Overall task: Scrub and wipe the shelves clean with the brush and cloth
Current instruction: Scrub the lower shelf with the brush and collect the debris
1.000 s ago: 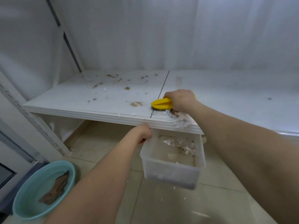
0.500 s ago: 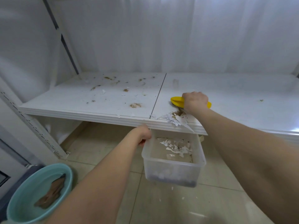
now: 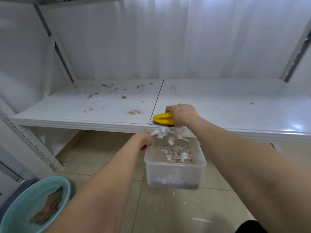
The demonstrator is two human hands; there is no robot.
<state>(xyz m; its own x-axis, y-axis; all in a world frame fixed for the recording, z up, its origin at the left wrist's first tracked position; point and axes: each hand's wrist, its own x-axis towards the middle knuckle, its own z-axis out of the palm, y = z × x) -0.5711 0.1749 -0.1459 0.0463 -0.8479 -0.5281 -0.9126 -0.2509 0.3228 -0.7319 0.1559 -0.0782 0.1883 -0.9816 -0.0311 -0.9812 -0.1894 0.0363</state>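
Observation:
My right hand (image 3: pixel 180 114) grips a yellow brush (image 3: pixel 162 118) at the front edge of the white shelf (image 3: pixel 235 113), just right of the seam between its two panels. White paper scraps (image 3: pixel 162 132) are tumbling off the edge. Below the edge my left hand (image 3: pixel 145 140) holds the left rim of a clear plastic box (image 3: pixel 174 172) with scraps in its bottom. Brown crumbs and flecks (image 3: pixel 134 112) dot the shelf's left panel. A brown cloth (image 3: pixel 48 207) lies in water in a teal basin (image 3: pixel 15 214) on the floor at lower left.
A perforated white upright (image 3: pixel 30 142) stands at the left front of the shelf, and a slanted post (image 3: pixel 296 52) at the back right. White sheeting (image 3: pixel 168 39) covers the back. The tiled floor (image 3: pixel 168 212) carries a few fallen scraps.
My right hand has pulled the brush from farther back on the right panel to the front edge, pushing the scrap pile over it. The scraps now fall toward the box.

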